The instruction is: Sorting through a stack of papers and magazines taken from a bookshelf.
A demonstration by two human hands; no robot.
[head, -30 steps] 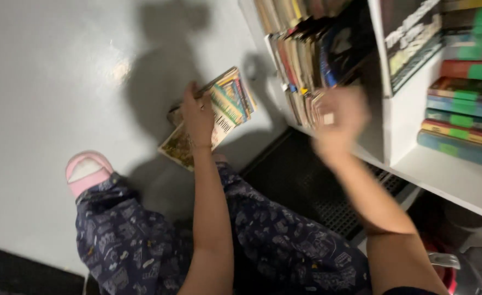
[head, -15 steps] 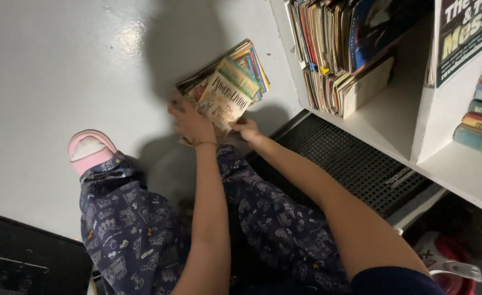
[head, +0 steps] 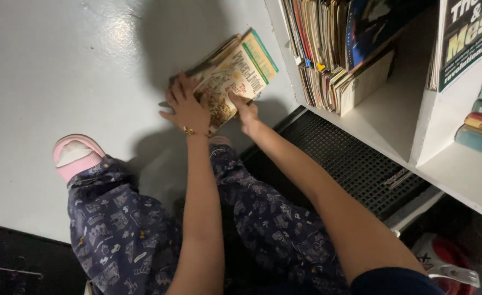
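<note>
A white bookshelf [head: 383, 117] packed with thin books fills the upper right, a black floor grate [head: 355, 164] below it. At upper centre on the pale floor [head: 60, 71], a stack of picture books [head: 232, 76] lies beside the shelf edge. The left hand [head: 186, 109] rests spread-fingered on it; the right hand [head: 246, 109] pinches its lower edge.

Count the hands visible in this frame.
2. The left hand lies flat on the stack of books on the floor; the right hand grips the stack's lower edge beside it. No other person's hands show.
</note>
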